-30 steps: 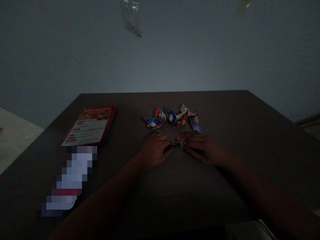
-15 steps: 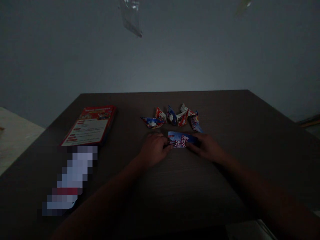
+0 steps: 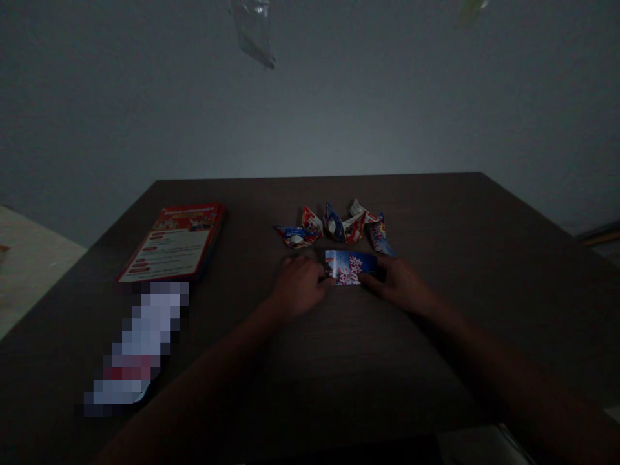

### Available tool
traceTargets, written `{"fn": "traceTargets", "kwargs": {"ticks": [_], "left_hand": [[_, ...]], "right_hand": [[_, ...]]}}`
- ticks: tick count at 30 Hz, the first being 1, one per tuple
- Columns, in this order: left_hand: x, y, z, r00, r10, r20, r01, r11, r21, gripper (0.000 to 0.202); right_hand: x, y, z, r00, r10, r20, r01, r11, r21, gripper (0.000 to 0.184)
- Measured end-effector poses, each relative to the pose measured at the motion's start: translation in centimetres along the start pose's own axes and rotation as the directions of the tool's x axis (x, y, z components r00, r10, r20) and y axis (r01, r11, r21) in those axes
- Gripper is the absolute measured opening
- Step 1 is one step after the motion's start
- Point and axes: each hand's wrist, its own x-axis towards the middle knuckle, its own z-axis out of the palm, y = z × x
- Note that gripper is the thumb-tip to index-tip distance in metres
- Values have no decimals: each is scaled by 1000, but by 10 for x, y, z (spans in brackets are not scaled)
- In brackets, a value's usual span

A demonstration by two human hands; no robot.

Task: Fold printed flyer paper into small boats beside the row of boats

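A small folded sheet of printed paper (image 3: 345, 265), blue with white and pink lettering, lies low over the table in front of me. My left hand (image 3: 299, 287) is closed at its left edge, thumb and fingertips against the paper. At the right end my right hand (image 3: 400, 284) pinches the same sheet, its thumb on top and the other fingers behind. Just beyond the hands stand several folded paper boats, among them a blue one (image 3: 296, 237), a red and white one (image 3: 354, 227) and a blue-purple one (image 3: 380, 236).
On the left of the dark wooden table (image 3: 252, 200) lies a stack of printed leaflets (image 3: 172, 248) with red borders. Nearer to me is a pixelated, pale oblong object (image 3: 145, 336). A plain wall (image 3: 339, 97) rises behind, with a clear plastic bag (image 3: 254, 32) hanging there.
The folded paper's upper edge has risen slightly, and its left part looks brighter. Both hands keep nearly the same place on it.
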Motion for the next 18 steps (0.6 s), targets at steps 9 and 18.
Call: {"fn": "traceTargets", "kwargs": {"ticks": [9, 18], "left_hand": [[4, 3, -4, 998, -37, 52, 36, 999, 5, 29], [5, 5, -6, 995, -77, 63, 77, 997, 1, 29]], "right_hand": [[2, -4, -1, 999, 30, 13, -29, 998, -47, 20], [1, -5, 1, 1000, 12, -27, -13, 999, -50, 18]]}}
